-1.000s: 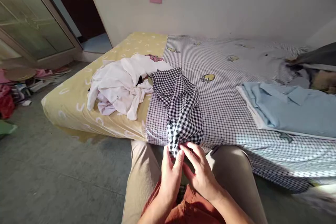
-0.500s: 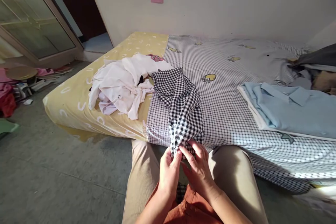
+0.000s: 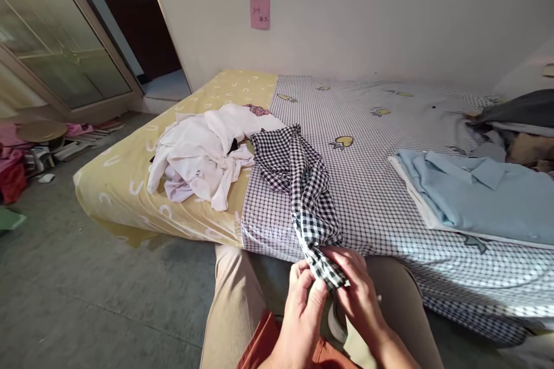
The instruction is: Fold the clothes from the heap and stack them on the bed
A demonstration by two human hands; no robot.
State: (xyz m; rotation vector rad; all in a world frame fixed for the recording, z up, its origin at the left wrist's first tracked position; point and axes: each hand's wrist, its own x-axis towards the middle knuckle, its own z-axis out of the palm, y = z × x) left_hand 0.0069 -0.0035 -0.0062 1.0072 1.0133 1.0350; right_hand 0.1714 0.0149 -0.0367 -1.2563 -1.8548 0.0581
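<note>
A black-and-white checked shirt (image 3: 309, 184) stretches from the bed down over its front edge toward my lap. Its near end, narrow and bunched like a sleeve, is between my two hands. My left hand (image 3: 303, 300) pinches the left side of that end with thumb and fingers. On the other side my right hand (image 3: 357, 291) grips it, the fingers curled over the fabric. The rest of the shirt lies crumpled on the bed, beside a heap of white clothes (image 3: 203, 150).
Folded light blue shirts (image 3: 471, 190) lie stacked on the right of the bed (image 3: 367, 161). Dark clothes (image 3: 519, 115) are piled behind them. A pink note (image 3: 260, 14) hangs on the wall. Assorted items lie on the floor at far left.
Both hands have moved right and slightly down, drawing the shirt's near end with them. That end now slants to the right. The view has tilted up slightly.
</note>
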